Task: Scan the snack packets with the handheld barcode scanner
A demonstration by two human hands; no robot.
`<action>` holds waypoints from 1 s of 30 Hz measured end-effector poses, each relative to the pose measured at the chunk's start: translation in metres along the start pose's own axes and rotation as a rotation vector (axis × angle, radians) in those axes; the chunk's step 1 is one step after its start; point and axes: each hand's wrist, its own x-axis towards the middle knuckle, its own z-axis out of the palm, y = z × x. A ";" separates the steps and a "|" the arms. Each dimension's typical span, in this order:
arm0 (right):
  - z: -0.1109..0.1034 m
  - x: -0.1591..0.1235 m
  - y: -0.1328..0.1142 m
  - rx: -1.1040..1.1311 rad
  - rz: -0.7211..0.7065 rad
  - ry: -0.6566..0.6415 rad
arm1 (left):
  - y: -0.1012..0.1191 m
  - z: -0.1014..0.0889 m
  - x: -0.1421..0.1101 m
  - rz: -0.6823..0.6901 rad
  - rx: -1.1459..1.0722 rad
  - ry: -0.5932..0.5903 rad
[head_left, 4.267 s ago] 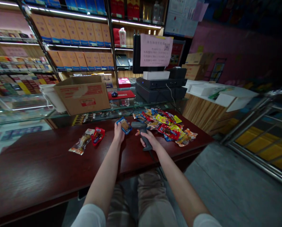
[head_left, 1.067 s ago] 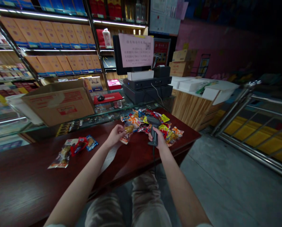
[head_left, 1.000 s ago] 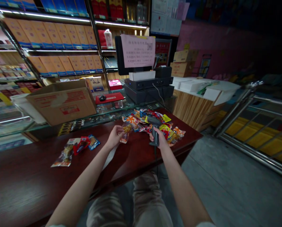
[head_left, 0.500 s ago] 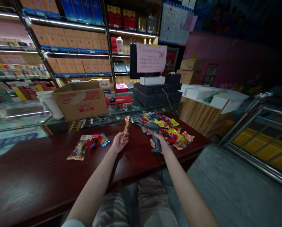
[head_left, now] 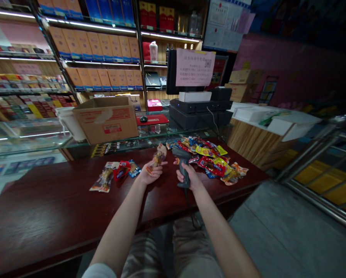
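Note:
My left hand (head_left: 151,173) is closed on a clear snack packet (head_left: 158,157) with brown food inside, held above the dark red table (head_left: 59,204). In my right hand (head_left: 189,175) is a grey barcode scanner (head_left: 182,158), gripped by its handle, its head pointing left toward the packet. Behind and right of the scanner lies a pile of snack packets (head_left: 212,154) in red, yellow and blue. To the left of my left hand rest a clear packet (head_left: 103,179), a red packet (head_left: 121,170) and a blue packet (head_left: 134,168).
An open cardboard box (head_left: 106,121) stands on the glass counter (head_left: 152,134) behind the table, beside a white bucket (head_left: 71,123). A monitor with a pink notice (head_left: 194,69) and a black cash drawer (head_left: 200,116) stand further right. A metal railing (head_left: 314,154) is at far right.
The packet in my left hand has turned from edge-on to show its broad face. The scanner has moved left, closer to it. The view has shifted slightly.

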 end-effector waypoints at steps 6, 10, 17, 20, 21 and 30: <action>0.000 -0.006 -0.001 0.043 -0.002 -0.031 | -0.001 -0.006 0.000 -0.091 -0.012 -0.061; 0.001 -0.007 0.000 0.046 0.003 -0.008 | -0.001 -0.001 0.001 -0.038 0.128 -0.022; -0.002 -0.002 -0.002 0.016 -0.034 0.077 | -0.006 0.025 -0.001 0.617 1.284 0.978; -0.008 0.001 -0.010 -0.006 -0.048 0.110 | -0.006 0.026 -0.010 0.691 1.746 1.305; -0.011 0.002 -0.014 -0.017 -0.056 0.119 | -0.004 0.024 -0.013 0.654 1.871 1.393; -0.061 -0.005 -0.062 -0.176 -0.056 0.198 | -0.005 0.009 -0.015 0.723 2.226 1.531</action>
